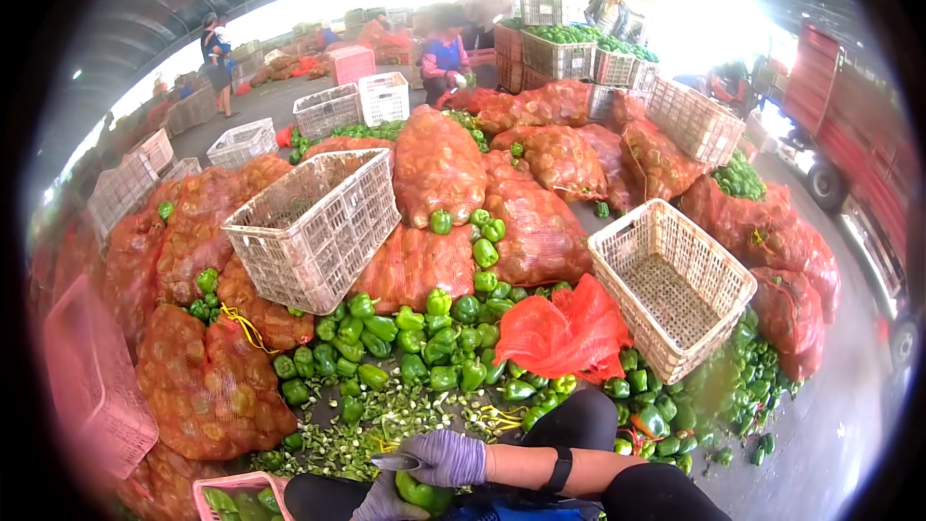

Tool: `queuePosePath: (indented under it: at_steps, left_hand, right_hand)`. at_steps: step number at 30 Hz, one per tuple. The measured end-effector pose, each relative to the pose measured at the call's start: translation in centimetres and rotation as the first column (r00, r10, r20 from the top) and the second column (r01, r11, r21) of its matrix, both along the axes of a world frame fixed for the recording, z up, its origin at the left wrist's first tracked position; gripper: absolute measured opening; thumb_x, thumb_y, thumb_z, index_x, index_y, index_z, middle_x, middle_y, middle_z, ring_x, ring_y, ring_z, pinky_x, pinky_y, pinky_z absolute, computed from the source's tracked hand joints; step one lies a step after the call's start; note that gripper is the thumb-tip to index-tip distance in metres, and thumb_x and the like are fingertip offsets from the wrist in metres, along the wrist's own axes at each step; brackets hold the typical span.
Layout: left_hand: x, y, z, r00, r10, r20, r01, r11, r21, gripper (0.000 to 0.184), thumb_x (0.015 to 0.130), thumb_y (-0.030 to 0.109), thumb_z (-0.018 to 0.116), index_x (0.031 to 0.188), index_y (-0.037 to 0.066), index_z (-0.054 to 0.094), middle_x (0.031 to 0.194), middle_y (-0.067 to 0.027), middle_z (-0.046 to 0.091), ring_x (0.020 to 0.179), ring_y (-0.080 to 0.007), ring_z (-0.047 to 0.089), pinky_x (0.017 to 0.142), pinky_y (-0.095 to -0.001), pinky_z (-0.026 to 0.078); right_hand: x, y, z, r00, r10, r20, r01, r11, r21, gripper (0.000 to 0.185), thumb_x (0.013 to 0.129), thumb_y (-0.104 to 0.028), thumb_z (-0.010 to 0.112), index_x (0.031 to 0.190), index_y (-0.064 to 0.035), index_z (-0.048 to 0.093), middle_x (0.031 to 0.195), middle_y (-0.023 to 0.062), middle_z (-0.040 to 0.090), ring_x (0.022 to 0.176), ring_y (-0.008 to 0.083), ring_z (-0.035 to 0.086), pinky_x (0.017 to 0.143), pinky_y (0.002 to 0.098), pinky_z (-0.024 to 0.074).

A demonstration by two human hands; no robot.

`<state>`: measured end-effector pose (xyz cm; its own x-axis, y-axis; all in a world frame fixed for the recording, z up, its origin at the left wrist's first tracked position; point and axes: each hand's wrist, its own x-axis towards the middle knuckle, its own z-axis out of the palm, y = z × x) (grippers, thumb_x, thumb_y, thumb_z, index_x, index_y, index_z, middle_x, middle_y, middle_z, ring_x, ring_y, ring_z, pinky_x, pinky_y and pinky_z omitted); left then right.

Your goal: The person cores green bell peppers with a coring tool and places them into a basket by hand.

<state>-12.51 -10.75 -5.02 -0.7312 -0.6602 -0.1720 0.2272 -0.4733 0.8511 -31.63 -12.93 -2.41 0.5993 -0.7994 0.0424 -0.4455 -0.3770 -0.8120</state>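
My right hand (pixel 446 457), in a grey-purple glove, is closed round a small knife (pixel 394 461) whose metal blade points left; its handle is hidden. Below it my gloved left hand (pixel 386 501) grips a green bell pepper (pixel 422 495) by its left side, low over my lap. The right hand rests close above the pepper. In front of my knees lie cut green stem scraps (pixel 386 425) and a loose pile of green peppers (pixel 424 347). A pink crate (pixel 200 500) with green peppers inside stands at my left knee.
Full red mesh sacks (pixel 212 386) surround the pile. Two pale plastic crates (pixel 318 232) (pixel 675 280) sit on the heap, with a loose red mesh bag (pixel 564 333) between. Further back are stacked crates (pixel 559 58) and several people. A red truck (pixel 849 125) stands right.
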Motion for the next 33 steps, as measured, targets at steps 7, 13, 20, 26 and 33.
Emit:
queuePosePath:
  at_steps: [7,13,20,26,33]
  left_hand:
    - [-0.1,0.7,-2.2,0.986,0.123,0.116,-0.1,0.978,-0.185,0.108,0.052,0.013,0.091,0.139,0.004,0.027,0.127,-0.0113,0.049,0.115,-0.0242,0.052,0.095,-0.0386,0.047]
    - [1.0,-0.9,-6.6,0.856,0.3,0.42,-0.041,0.85,-0.525,0.106,0.054,0.032,0.09,0.137,0.002,0.031,0.121,-0.0133,0.056,0.111,-0.0253,0.056,0.097,-0.0361,0.046]
    - [3.1,-0.5,-5.2,0.494,0.692,0.527,0.047,0.583,-0.811,0.109,0.049,0.041,0.091,0.135,0.002,0.036,0.12,-0.0185,0.055,0.108,-0.0328,0.058,0.092,-0.0384,0.05]
    - [3.7,0.0,-7.0,0.521,0.792,0.319,0.045,0.348,-0.936,0.111,0.046,0.033,0.093,0.136,0.009,0.033,0.115,-0.0153,0.058,0.102,-0.0313,0.061,0.087,-0.0386,0.052]
    - [3.4,-0.1,-7.6,0.571,0.789,0.228,0.183,0.149,-0.972,0.112,0.049,0.032,0.09,0.141,0.019,0.026,0.12,-0.0182,0.05,0.099,-0.0388,0.059,0.078,-0.0447,0.054]
  right_hand:
    - [-0.1,-0.1,-1.6,1.0,0.018,0.002,-0.018,0.997,-0.069,0.037,0.081,-0.023,0.064,0.111,-0.0042,0.054,0.089,0.0182,0.06,0.085,0.0376,0.063,0.074,0.0434,0.0512]
    - [-0.2,-0.8,-4.8,0.986,-0.159,-0.045,0.146,0.968,-0.205,0.028,0.085,-0.026,0.061,0.106,-0.0074,0.058,0.087,0.0162,0.06,0.078,0.0365,0.062,0.069,0.0446,0.051]
    - [-2.1,0.0,-3.7,0.909,-0.318,-0.269,0.344,0.937,0.055,0.036,0.088,-0.028,0.058,0.112,-0.0023,0.054,0.095,0.0241,0.065,0.087,0.0405,0.063,0.074,0.05,0.0498]
    - [-1.8,1.4,-4.0,0.921,-0.059,-0.385,0.09,0.994,0.065,0.038,0.091,-0.036,0.053,0.108,-0.0019,0.053,0.09,0.0225,0.065,0.083,0.0413,0.063,0.074,0.0504,0.0486]
    - [-0.3,0.6,-0.8,0.776,0.169,-0.607,-0.023,0.97,0.241,0.031,0.09,-0.032,0.052,0.102,-0.0034,0.059,0.084,0.0199,0.067,0.079,0.0383,0.065,0.07,0.0493,0.05]
